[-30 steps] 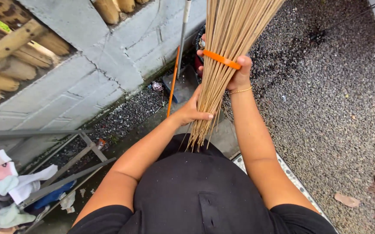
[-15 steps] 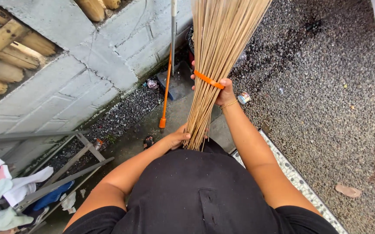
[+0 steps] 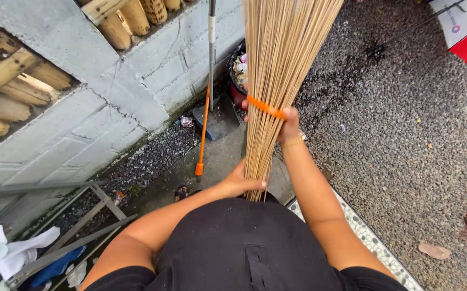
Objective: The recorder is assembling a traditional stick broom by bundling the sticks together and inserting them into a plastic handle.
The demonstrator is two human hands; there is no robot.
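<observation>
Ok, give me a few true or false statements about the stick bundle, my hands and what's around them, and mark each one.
1. The right hand grips the bundle of thin tan sticks at its orange band. True.
2. The left hand rests on the grey block wall. False: it holds the bundle's lower end near the body.
3. An orange-handled dustpan stands against the wall. True.
4. The ground on the right is smooth tile. False: it is grey gravel.
5. The bundle lies flat on the ground. False: both hands hold it up.
</observation>
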